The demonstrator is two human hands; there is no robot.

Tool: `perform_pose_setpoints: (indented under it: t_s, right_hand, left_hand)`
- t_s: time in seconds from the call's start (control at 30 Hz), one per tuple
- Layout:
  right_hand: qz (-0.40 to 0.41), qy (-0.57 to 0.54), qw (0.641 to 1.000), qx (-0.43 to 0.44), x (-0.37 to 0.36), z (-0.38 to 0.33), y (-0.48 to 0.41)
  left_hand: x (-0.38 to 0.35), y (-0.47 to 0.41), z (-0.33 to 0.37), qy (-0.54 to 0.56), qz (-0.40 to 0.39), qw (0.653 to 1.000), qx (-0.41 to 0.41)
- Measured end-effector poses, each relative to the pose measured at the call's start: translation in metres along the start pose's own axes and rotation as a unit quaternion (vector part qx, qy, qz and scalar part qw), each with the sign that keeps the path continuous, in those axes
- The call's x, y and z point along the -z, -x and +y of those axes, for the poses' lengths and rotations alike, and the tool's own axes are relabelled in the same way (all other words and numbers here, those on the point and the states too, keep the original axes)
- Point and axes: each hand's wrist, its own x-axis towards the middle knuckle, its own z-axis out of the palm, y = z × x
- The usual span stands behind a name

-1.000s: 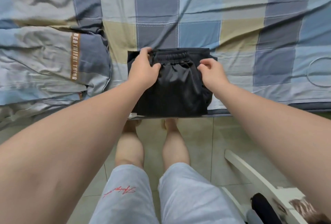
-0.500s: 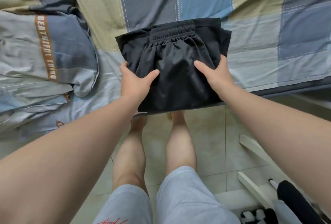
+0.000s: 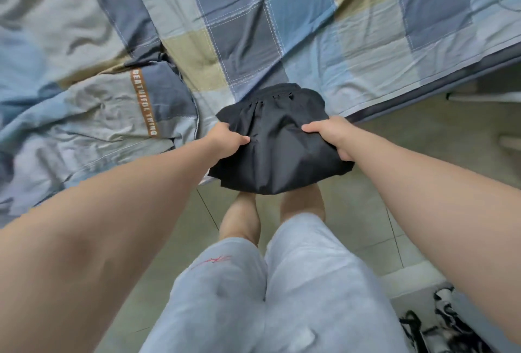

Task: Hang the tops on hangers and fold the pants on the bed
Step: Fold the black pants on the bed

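Seen from the head camera, the pants-folding step is looking nearly finished. The black pants [image 3: 279, 149] are bunching as a compact folded bundle at the near edge of the bed [image 3: 310, 42], partly overhanging the floor. The left hand [image 3: 225, 141] is gripping the bundle's left side and the right hand [image 3: 329, 134] its right side, fingers curling into the cloth. The next move, I judge, is calling for a level carry — setting the bundle down flat without the folds slipping.

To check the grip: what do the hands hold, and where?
The left hand and right hand grip the folded black pants by opposite side edges.
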Motion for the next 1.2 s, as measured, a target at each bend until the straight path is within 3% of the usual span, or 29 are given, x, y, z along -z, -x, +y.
perform_pose_setpoints:
  t_s: [0.33, 0.63, 0.8, 1.1, 1.2]
  right_hand:
    - [0.017, -0.134, 0.989, -0.057, 0.018, 0.063, 0.155]
    - [0.124, -0.339, 0.93, 0.07, 0.057, 0.129, 0.267]
    - [0.218, -0.421, 0.864, 0.171, 0.09, 0.18, 0.333]
    - [0.391, -0.469, 0.723, 0.323, 0.162, 0.332, 0.46]
    - [0.438, -0.472, 0.69, 0.33, 0.186, 0.406, 0.498]
  left_hand:
    - [0.016, 0.135, -0.009, -0.054, -0.006, 0.998, -0.013]
    - [-0.01, 0.235, 0.042, -0.072, 0.002, 0.969, -0.238]
    - [-0.048, 0.312, 0.082, -0.135, -0.013, 0.91, -0.392]
    - [-0.188, 0.468, 0.094, -0.167, -0.068, 0.741, -0.646]
    - [-0.256, 0.514, 0.081, -0.163, -0.101, 0.695, -0.693]
